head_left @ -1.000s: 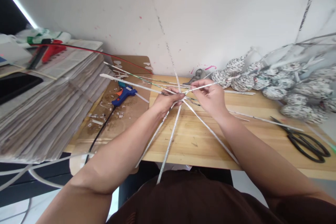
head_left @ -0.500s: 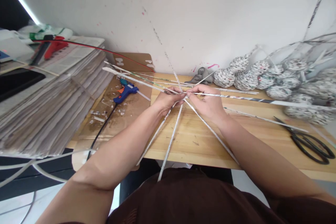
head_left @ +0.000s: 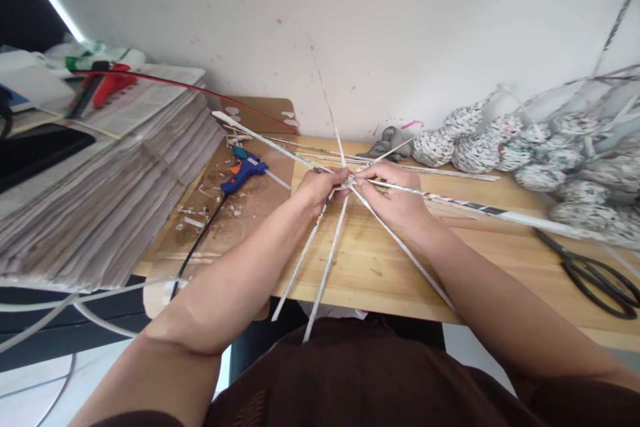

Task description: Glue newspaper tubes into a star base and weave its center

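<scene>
Several thin rolled paper sticks [head_left: 333, 250] cross at one centre above the wooden table and fan outward. My left hand [head_left: 323, 188] pinches the crossing from the left, thumb on top. On the right side of the centre, my right hand [head_left: 393, 187] has its thumb and forefinger closed on a long paper stick [head_left: 455, 201] with dark patches, which stretches to the right. One stick [head_left: 327, 97] points up toward the wall, and others slant down toward my body. The exact weave between the fingertips is too small to make out.
Left of my hands, a blue glue gun [head_left: 244, 173] lies on stained cardboard [head_left: 200, 240] beside a newspaper stack [head_left: 125, 180]. Black scissors [head_left: 595, 273] rest on the table [head_left: 380, 280] at the right. Woven paper shapes [head_left: 473, 153] and a grey cloth [head_left: 390, 145] stand along the wall.
The crossed sticks have turned and tilted a little; the one toward the wall looks shorter. The long right stick now slopes lower. Both hands keep their hold, and the view has shifted slightly.
</scene>
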`<state>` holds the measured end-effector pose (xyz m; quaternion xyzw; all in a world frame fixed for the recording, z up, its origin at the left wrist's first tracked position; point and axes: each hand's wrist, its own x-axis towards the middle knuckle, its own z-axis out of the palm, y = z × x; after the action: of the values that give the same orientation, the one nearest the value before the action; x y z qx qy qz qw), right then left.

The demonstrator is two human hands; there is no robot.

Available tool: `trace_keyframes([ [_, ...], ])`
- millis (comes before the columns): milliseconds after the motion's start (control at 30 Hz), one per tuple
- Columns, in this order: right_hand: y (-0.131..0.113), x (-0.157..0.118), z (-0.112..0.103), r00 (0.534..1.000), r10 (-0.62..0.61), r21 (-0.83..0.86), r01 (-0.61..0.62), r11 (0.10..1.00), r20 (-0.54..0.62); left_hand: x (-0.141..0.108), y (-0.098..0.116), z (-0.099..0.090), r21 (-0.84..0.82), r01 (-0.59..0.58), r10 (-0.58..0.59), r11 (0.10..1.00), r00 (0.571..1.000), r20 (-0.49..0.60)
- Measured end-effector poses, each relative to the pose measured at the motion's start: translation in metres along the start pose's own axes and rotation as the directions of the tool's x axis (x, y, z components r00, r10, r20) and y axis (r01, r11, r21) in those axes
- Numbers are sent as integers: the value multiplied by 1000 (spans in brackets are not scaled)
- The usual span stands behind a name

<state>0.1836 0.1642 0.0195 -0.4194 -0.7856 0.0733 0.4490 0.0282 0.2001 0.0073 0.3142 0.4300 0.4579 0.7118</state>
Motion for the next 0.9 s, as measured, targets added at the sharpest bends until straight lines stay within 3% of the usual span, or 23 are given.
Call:
trace_keyframes([
  [300, 6, 0, 0, 999, -33, 8, 33, 999, -6, -1, 0, -5, -65, -9, 14, 998, 997, 73],
  [500, 5, 0, 0, 996, -76, -7, 76, 997, 37, 1, -3, -6, -3, -36, 36, 999, 999, 40],
  [733, 0, -2, 3, 993, 102, 17, -101, 995, -56, -2, 0, -4, 42, -97, 98, 994, 995, -35],
  [900, 3, 1, 5, 990, 106, 27, -104, 994, -98, 1, 0, -6, -17, -86, 86, 996, 996, -30],
])
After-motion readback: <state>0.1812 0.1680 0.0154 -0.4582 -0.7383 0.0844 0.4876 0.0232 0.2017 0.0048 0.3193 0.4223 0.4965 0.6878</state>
